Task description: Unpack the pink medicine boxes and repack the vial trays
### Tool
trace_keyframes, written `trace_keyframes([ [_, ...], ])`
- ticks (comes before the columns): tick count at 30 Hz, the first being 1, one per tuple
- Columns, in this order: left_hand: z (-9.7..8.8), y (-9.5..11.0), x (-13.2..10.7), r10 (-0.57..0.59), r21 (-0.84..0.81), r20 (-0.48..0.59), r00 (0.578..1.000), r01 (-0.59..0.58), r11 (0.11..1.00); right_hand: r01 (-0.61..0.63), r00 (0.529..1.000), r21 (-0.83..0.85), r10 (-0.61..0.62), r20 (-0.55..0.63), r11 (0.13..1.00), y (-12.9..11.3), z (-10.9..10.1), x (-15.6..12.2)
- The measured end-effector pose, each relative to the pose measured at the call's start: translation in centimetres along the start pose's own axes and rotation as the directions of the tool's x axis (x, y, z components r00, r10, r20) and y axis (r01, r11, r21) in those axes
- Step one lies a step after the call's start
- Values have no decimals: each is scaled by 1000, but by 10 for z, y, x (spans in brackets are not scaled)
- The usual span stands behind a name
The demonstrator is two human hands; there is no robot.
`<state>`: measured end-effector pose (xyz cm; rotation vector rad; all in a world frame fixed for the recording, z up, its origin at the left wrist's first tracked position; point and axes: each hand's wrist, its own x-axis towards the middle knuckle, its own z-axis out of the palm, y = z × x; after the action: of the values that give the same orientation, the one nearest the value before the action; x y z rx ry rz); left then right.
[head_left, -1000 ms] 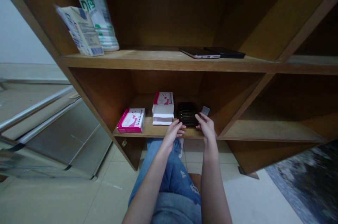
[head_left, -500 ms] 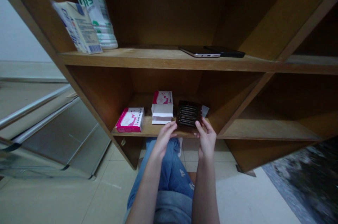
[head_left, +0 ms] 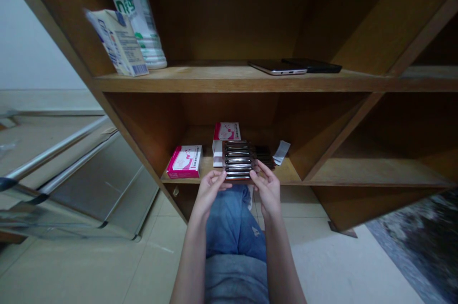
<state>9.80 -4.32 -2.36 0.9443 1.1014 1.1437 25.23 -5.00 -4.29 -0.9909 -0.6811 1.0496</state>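
Note:
Between both hands is a tray of dark brown glass vials point(head_left: 238, 158), lying in a row and shining in the light. My left hand point(head_left: 211, 189) pinches its lower left corner, and my right hand point(head_left: 266, 184) grips the lower right side. Just behind it on the shelf lies a second dark vial tray point(head_left: 264, 155), partly hidden. A pink and white box point(head_left: 227, 131) stands behind the held tray, which covers much of its front. Another pink and white box point(head_left: 185, 161) lies shut to the left.
A folded white paper point(head_left: 282, 152) lies at the right of the lower wooden shelf point(head_left: 291, 175). The upper shelf holds a carton point(head_left: 123, 46), a white bottle point(head_left: 143, 22) and a phone point(head_left: 279, 68) beside a dark flat object point(head_left: 317, 66). A metal-framed rack point(head_left: 107, 180) stands at left.
The held vial tray has moved left and is raised off the shelf, in front of the open box. A second tray and more of the paper now show. The view has shifted slightly.

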Motion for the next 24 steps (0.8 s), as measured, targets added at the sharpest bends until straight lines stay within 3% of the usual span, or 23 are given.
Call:
trace_keyframes([
  [6,-3,-9,2,58,-12,-21,998,-58,998,116,986,-64,-107,126,991,12,-2,2],
  [11,-5,-17,4,102,-40,-5,995,-102,994,219,968,-159,-194,161,963,19,-6,2],
  [24,-4,-15,2,169,-33,-57,984,-171,985,282,940,-199,-229,252,939,17,-7,-4],
])
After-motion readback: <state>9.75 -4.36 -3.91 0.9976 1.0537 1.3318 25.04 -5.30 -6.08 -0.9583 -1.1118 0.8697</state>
